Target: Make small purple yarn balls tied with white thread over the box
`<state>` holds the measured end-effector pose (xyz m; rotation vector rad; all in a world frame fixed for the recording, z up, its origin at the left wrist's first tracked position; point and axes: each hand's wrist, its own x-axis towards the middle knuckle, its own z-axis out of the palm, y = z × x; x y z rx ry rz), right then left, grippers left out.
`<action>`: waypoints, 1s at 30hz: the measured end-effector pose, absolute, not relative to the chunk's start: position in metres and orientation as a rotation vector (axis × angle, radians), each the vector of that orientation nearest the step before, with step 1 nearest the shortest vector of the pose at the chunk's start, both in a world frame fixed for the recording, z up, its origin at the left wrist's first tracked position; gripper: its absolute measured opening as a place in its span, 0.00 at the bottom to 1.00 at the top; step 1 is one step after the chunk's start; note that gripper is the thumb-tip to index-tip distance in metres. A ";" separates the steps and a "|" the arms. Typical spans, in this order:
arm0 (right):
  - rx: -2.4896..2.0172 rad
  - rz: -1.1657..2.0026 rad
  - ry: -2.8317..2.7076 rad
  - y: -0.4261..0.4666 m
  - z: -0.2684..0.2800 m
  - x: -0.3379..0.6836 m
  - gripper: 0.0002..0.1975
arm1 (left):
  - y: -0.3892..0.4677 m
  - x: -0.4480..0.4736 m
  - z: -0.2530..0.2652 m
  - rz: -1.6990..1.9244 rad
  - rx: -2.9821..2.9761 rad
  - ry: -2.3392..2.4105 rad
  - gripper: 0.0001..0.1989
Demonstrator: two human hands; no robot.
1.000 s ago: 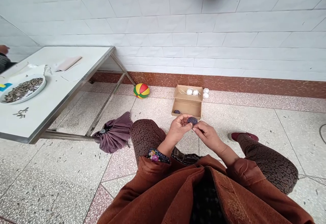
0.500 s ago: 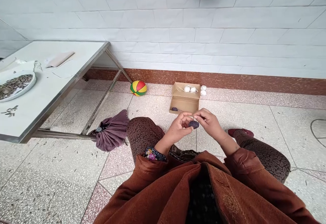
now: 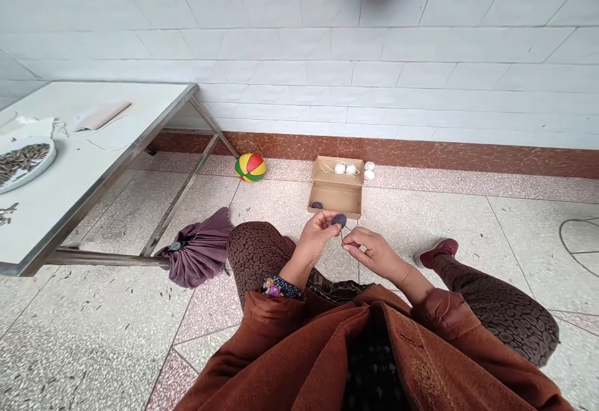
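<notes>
Between the fingertips of my left hand [image 3: 319,233] is a small dark purple ball of yarn [image 3: 339,219]. A strand of the same yarn [image 3: 345,229] runs from it to my right hand [image 3: 367,250], whose thumb and forefinger pinch it just right of and below the ball. Beyond my hands an open cardboard box [image 3: 334,198] rests on the floor. Inside its near half lies another dark ball [image 3: 317,205]; white yarn balls [image 3: 345,168] sit on its raised lid part, with more white balls [image 3: 369,170] beside it.
On my left stands a metal-framed table [image 3: 154,102] bearing a plate [image 3: 49,160] of dark, husk-like pieces. A striped ball [image 3: 250,167] and a purple cloth bundle [image 3: 201,252] are near its legs. Ahead is a tiled wall [image 3: 281,43]; a wire loop [image 3: 564,236] lies at right.
The small yarn ball has moved up and left in my left hand. My right hand has gone down, drawing the strand out below the ball. The view has tilted slightly upward.
</notes>
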<state>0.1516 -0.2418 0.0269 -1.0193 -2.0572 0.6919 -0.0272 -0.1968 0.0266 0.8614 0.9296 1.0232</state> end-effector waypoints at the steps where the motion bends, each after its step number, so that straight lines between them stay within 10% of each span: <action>1: -0.998 0.682 -2.057 -0.241 0.035 0.153 0.08 | -0.197 -0.026 0.027 1.019 0.898 0.937 0.17; 30: -1.206 0.633 -1.815 -0.200 0.032 0.170 0.12 | -0.207 -0.021 0.044 0.862 1.043 0.764 0.20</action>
